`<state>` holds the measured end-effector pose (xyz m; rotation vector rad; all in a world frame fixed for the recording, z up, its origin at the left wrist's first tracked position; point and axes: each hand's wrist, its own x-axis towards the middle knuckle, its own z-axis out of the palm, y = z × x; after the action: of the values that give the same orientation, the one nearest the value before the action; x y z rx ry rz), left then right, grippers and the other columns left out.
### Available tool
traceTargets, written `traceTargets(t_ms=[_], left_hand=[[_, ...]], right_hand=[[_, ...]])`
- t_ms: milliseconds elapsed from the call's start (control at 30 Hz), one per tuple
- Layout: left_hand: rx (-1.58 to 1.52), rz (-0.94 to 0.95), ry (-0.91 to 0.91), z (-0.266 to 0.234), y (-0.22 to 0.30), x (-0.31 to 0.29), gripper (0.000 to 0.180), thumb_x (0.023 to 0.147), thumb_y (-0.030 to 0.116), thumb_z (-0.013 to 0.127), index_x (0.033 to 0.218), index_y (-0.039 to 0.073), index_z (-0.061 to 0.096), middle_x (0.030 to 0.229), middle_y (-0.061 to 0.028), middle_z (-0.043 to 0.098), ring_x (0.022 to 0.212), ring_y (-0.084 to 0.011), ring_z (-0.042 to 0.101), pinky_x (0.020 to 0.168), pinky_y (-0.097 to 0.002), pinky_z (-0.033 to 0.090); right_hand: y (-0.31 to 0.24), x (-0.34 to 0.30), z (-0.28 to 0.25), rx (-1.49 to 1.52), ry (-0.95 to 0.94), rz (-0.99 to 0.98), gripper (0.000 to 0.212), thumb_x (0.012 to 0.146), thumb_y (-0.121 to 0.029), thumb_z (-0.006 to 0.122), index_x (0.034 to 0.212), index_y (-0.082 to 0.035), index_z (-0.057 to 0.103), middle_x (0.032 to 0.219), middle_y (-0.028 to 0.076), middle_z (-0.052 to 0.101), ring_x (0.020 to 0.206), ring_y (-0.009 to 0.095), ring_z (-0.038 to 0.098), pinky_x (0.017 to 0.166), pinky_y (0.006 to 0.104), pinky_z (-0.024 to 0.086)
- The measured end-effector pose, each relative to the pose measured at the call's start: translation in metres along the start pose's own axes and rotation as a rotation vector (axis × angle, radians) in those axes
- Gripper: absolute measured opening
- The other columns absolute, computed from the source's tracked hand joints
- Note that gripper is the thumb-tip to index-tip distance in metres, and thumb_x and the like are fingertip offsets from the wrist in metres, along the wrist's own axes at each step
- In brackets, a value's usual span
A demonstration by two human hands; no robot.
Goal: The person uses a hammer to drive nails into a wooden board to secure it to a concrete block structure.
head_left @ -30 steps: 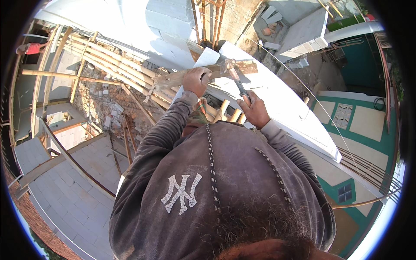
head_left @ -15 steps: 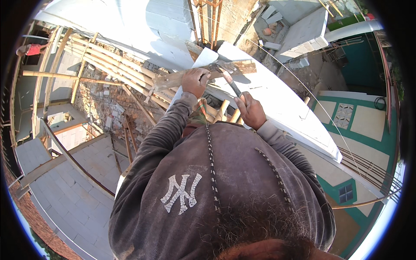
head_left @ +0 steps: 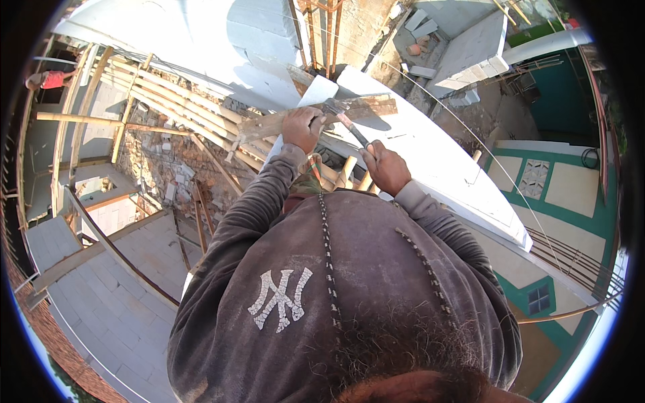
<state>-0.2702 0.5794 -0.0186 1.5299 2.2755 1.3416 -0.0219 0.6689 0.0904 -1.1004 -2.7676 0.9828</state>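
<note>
A rough wooden board (head_left: 264,127) lies crosswise ahead of me, reaching over a pale wall top on its right. My left hand (head_left: 302,127) is closed around the board near its middle; whether the fingers also pinch something small is too unclear to tell. In my right fist (head_left: 385,168) is the dark handle of a hammer (head_left: 354,129). The hammer's head rests against or just above the board, a short way right of my left hand; I cannot tell whether it touches.
A long pale wall top (head_left: 430,158) runs down to the right. Rusty rebar (head_left: 329,33) rises beyond the board. Bamboo poles (head_left: 175,101) slope away at left above rubble. A thin string (head_left: 463,124) crosses the right side. Another person (head_left: 52,79) in red is at far left.
My right hand and the hammer have shifted slightly left. My left hand keeps its place on the board, which looks slightly tilted compared with before.
</note>
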Motion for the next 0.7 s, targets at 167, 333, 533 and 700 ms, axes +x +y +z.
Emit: traceTargets(t_ms=[167,333,533,700], left_hand=[[0.048,0.005,0.021,0.002,-0.003,-0.001,0.014,0.091,0.024,0.072,0.099,0.013,0.073,0.099,-0.0087,0.074,0.098,-0.0329,0.068,0.090,-0.0451,0.048],[-0.029,-0.061,-0.070,-0.004,-0.001,0.001,0.019,0.090,0.025,0.073,0.104,0.012,0.073,0.107,-0.0091,0.072,0.103,-0.0329,0.066,0.095,-0.0456,0.046],[0.278,0.108,-0.138,-0.032,0.016,0.009,0.058,0.086,0.035,0.078,0.137,0.015,0.061,0.139,-0.0099,0.058,0.127,-0.0337,0.053,0.111,-0.0505,0.036],[0.308,0.100,-0.259,-0.036,-0.019,0.008,0.070,0.086,0.048,0.077,0.144,0.014,0.056,0.141,-0.0108,0.055,0.131,-0.0349,0.048,0.115,-0.0547,0.030]], right_hand=[[-0.001,0.000,0.002,-0.069,-0.075,0.058,0.038,0.106,-0.040,0.056,0.106,-0.003,0.055,0.079,0.027,0.069,0.076,0.049,0.068,0.069,0.0568,0.053],[0.002,-0.004,-0.003,0.026,-0.003,0.074,0.038,0.105,-0.040,0.057,0.104,-0.002,0.057,0.077,0.027,0.068,0.075,0.049,0.068,0.068,0.0569,0.052],[0.024,-0.026,-0.003,0.202,0.119,0.153,0.036,0.103,-0.035,0.062,0.096,0.000,0.058,0.073,0.029,0.065,0.073,0.051,0.066,0.065,0.0565,0.049],[0.029,-0.033,-0.002,0.250,0.136,0.190,0.035,0.103,-0.033,0.063,0.097,0.001,0.059,0.074,0.029,0.064,0.073,0.052,0.064,0.065,0.0563,0.048]])
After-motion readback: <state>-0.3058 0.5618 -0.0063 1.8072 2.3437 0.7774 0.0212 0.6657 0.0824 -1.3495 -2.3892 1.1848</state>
